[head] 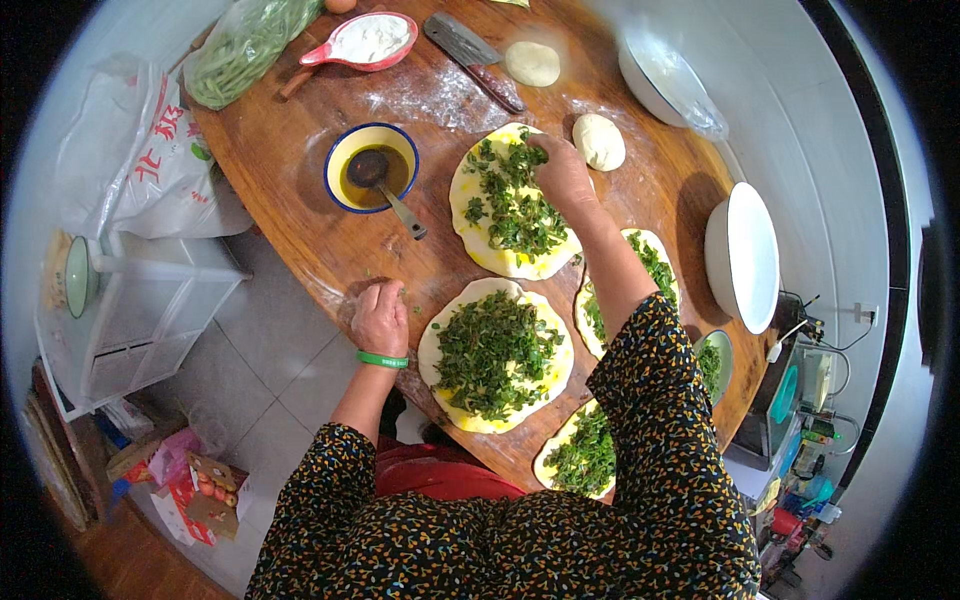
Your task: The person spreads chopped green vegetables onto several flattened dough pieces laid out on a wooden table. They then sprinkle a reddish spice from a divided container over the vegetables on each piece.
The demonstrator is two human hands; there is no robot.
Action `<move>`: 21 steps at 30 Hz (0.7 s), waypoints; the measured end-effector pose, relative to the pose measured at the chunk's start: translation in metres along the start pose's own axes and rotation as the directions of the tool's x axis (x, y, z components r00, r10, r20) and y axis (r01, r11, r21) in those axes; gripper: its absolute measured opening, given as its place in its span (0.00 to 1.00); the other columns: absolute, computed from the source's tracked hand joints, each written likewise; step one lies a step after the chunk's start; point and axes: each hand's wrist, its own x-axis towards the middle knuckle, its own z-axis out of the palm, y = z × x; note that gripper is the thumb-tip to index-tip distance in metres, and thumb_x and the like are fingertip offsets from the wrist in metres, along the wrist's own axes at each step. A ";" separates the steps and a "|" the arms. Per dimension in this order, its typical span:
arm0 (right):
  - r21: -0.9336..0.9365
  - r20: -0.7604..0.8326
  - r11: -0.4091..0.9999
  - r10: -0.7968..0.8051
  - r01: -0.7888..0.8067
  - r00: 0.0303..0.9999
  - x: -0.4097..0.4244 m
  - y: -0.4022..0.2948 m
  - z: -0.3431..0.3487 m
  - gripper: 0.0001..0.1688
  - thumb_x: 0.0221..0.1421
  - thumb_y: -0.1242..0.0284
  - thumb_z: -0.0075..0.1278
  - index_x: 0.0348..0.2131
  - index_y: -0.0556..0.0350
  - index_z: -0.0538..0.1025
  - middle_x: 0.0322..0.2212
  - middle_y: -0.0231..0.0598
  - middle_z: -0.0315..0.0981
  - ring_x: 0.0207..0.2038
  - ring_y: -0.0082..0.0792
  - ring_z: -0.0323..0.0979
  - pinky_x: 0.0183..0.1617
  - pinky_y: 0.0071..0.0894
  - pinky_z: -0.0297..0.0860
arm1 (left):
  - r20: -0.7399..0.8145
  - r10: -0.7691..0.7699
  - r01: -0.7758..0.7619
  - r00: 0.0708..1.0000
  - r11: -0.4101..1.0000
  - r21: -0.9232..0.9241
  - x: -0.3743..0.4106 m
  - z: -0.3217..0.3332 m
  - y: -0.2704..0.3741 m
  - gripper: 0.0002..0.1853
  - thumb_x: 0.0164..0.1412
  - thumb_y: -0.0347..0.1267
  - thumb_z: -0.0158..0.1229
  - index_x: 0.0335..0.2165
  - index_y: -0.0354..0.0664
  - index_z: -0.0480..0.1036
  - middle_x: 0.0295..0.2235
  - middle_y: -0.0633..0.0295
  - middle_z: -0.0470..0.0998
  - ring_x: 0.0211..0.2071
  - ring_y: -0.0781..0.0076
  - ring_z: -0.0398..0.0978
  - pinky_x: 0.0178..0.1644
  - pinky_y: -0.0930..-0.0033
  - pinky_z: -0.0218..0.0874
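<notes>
My right hand (564,171) is over the far dough round (474,244), its fingers bent down onto chopped greens (517,191), some of which show between thumb and fingers. Yellow streaks mark that dough. Near the table's edge, my left hand (380,319) rests loosely curled, green flecks beside it, a green band on the wrist. To its right lies a second dough round (431,360), heaped with chopped greens (491,352). Two more topped rounds, one at right (583,296) and one nearer (541,465), are partly hidden by my right arm and sleeve.
An enamel bowl (334,187) holds yellowish liquid and a ladle (405,214). Beyond lie a cleaver (465,45), dough balls (598,142), (532,64) and a red scoop (319,55) of flour. White basins (742,259), (645,82) and a bowl of greens (724,367) stand right.
</notes>
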 end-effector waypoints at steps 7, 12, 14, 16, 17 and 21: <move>0.380 0.028 0.902 0.210 -0.205 0.977 -0.037 0.019 -0.020 0.28 0.43 0.85 0.46 0.48 0.57 0.68 0.39 0.46 0.71 0.38 0.35 0.71 0.40 0.34 0.70 | 0.022 0.019 -0.018 1.000 1.000 -0.005 0.003 0.004 0.004 0.14 0.41 0.22 0.52 0.31 0.44 0.71 0.25 0.57 0.68 0.31 0.55 0.68 0.33 0.57 0.62; 0.523 -0.197 0.826 0.356 -0.209 0.913 -0.166 0.044 -0.095 0.16 0.43 0.81 0.47 0.36 0.57 0.74 0.29 0.43 0.73 0.30 0.28 0.72 0.34 0.25 0.68 | 0.063 0.121 -0.126 0.991 0.989 0.080 0.003 0.002 0.003 0.11 0.46 0.22 0.51 0.33 0.43 0.71 0.26 0.55 0.70 0.31 0.54 0.68 0.36 0.56 0.60; 0.536 -0.228 0.749 0.572 -0.389 0.788 -0.255 0.076 -0.132 0.15 0.45 0.82 0.48 0.36 0.59 0.74 0.30 0.35 0.74 0.32 0.25 0.70 0.35 0.23 0.67 | 0.116 0.075 -0.093 0.990 0.984 0.152 0.002 0.001 -0.005 0.10 0.49 0.23 0.50 0.33 0.44 0.71 0.29 0.54 0.72 0.32 0.54 0.69 0.37 0.55 0.59; 0.644 -0.294 0.577 0.792 -0.501 0.535 -0.356 0.098 -0.165 0.11 0.48 0.80 0.48 0.36 0.61 0.74 0.31 0.36 0.73 0.33 0.24 0.70 0.37 0.22 0.66 | 0.096 0.098 -0.108 0.991 0.988 0.111 0.000 0.003 -0.002 0.10 0.50 0.24 0.48 0.33 0.44 0.71 0.30 0.54 0.72 0.33 0.53 0.69 0.38 0.55 0.59; 0.445 -0.300 0.571 0.821 -0.690 0.486 -0.425 0.140 -0.169 0.12 0.47 0.80 0.48 0.35 0.61 0.74 0.31 0.36 0.74 0.33 0.25 0.70 0.37 0.23 0.67 | 0.082 0.127 -0.134 0.989 0.987 0.090 0.000 0.005 0.002 0.10 0.50 0.24 0.48 0.34 0.45 0.71 0.29 0.54 0.72 0.33 0.52 0.69 0.37 0.54 0.59; 0.320 -0.340 0.320 0.917 -0.891 0.207 -0.571 0.162 -0.159 0.18 0.42 0.77 0.52 0.38 0.55 0.74 0.31 0.43 0.74 0.29 0.29 0.73 0.30 0.29 0.69 | 0.094 0.107 -0.115 0.990 0.989 0.090 -0.001 0.010 -0.005 0.10 0.51 0.25 0.47 0.35 0.40 0.70 0.30 0.52 0.71 0.33 0.52 0.68 0.38 0.56 0.59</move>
